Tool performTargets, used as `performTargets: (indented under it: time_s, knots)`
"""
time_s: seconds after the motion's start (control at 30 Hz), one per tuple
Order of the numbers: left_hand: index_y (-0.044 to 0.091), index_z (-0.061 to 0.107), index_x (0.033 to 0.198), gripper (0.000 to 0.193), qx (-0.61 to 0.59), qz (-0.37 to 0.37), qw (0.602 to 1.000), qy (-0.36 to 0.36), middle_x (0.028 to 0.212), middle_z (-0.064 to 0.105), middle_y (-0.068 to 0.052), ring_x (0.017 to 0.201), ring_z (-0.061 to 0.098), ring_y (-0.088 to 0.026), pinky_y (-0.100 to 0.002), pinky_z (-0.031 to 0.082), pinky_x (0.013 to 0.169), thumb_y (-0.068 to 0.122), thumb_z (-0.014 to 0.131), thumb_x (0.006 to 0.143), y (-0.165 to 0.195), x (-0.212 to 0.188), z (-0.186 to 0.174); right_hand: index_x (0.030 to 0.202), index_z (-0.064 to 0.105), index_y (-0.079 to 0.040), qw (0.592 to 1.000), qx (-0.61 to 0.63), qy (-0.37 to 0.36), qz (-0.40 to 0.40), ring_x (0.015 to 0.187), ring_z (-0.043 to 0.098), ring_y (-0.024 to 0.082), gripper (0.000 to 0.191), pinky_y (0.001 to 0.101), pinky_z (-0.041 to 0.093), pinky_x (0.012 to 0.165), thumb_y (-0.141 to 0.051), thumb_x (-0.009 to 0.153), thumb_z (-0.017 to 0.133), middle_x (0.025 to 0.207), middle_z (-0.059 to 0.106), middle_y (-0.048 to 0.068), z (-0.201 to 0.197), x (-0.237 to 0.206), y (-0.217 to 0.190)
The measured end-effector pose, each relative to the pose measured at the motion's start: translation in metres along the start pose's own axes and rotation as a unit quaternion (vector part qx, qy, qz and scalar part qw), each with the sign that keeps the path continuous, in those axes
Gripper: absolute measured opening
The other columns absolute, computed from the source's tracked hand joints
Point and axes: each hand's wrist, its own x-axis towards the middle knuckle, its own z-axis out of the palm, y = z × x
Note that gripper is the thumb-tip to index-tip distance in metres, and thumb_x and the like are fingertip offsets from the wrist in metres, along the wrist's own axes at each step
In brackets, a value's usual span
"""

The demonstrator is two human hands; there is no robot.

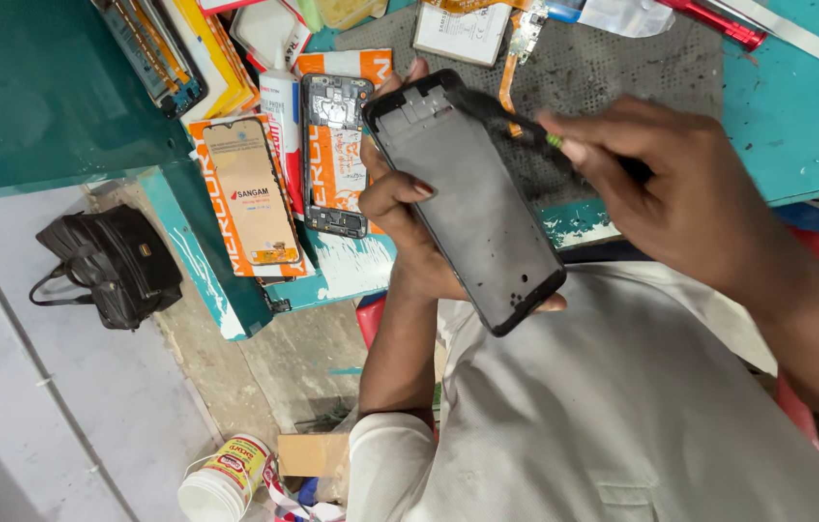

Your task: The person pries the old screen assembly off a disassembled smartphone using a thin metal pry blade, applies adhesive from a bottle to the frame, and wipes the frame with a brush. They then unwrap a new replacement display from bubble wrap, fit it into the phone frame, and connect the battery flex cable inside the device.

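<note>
My left hand (pixel 400 208) grips a dark grey phone frame (pixel 472 203) from underneath, its thumb lying on the left edge. The frame is tilted, bare inner side up, held over the table's front edge. My right hand (pixel 661 198) pinches a thin black tool (pixel 511 118) with a green band near the fingers. The tool's tip rests near the frame's upper right corner.
On the teal table (pixel 796 116) lie a replacement screen on an orange box (pixel 253 193), an opened phone body (pixel 334 155), a white glue bottle (pixel 279 111), a battery (pixel 461 31) and a dark mat (pixel 603 68). A black bag (pixel 115 263) and a white jar (pixel 226 478) sit on the floor.
</note>
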Motion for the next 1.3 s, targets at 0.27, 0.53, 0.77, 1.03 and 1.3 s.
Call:
performTargets:
  time_s: [0.27, 0.53, 0.77, 1.03, 1.3]
  knots:
    - [0.017, 0.031, 0.114, 0.083, 0.032, 0.014, 0.992, 0.119, 0.164, 0.024, -0.021, 0.153, 0.033, -0.041, -0.056, 0.032, 0.128, 0.036, 0.096, 0.068, -0.021, 0.018, -0.012, 0.12, 0.072, -0.008, 0.996, -0.053, -0.062, 0.048, 0.07, 0.067, 0.011, 0.03, 0.0248, 0.051, 0.065, -0.001, 0.094, 0.059, 0.094, 0.072, 0.009, -0.045, -0.079, 0.035]
    - [0.018, 0.032, 0.102, 0.035, -0.089, -0.08, 0.971, 0.205, 0.161, 0.034, -0.015, 0.153, 0.035, -0.039, -0.056, 0.033, 0.129, 0.023, 0.067, 0.096, -0.015, 0.025, -0.009, 0.141, 0.058, -0.003, 0.989, 0.076, 0.124, 0.036, 0.07, 0.054, 0.013, 0.035, 0.0234, 0.043, 0.064, 0.005, 0.107, 0.053, 0.104, 0.068, 0.012, -0.012, -0.05, 0.022]
    - [0.018, 0.028, 0.111, 0.059, -0.054, 0.006, 0.994, 0.093, 0.165, 0.031, -0.012, 0.152, 0.034, -0.036, -0.052, 0.031, 0.128, 0.017, 0.082, 0.087, 0.006, 0.014, 0.007, 0.146, 0.056, -0.009, 0.992, 0.059, 0.058, -0.093, 0.082, 0.066, 0.014, 0.048, 0.0259, 0.047, 0.065, 0.01, 0.102, 0.054, 0.092, 0.062, 0.012, -0.001, 0.006, -0.028]
    - [0.019, 0.038, 0.135, 0.056, -0.153, -0.043, 0.975, 0.157, 0.168, 0.031, -0.012, 0.152, 0.035, -0.03, -0.046, 0.033, 0.127, 0.016, 0.072, 0.09, 0.004, 0.014, -0.002, 0.15, 0.055, -0.018, 0.996, 0.004, -0.089, -0.006, 0.062, 0.056, 0.015, 0.06, 0.0291, 0.048, 0.057, 0.006, 0.094, 0.058, 0.086, 0.062, 0.008, -0.009, -0.007, -0.016]
    - [0.003, 0.033, 0.156, 0.082, -0.464, -0.127, 0.831, 0.278, 0.164, 0.036, -0.017, 0.152, 0.037, -0.029, -0.046, 0.031, 0.129, 0.021, 0.043, 0.076, -0.012, 0.017, -0.038, 0.146, 0.055, -0.023, 0.988, -0.121, -0.089, 0.04, 0.066, 0.065, 0.019, 0.061, 0.0369, 0.051, 0.055, -0.001, 0.09, 0.064, 0.096, 0.065, 0.008, -0.019, -0.058, -0.041]
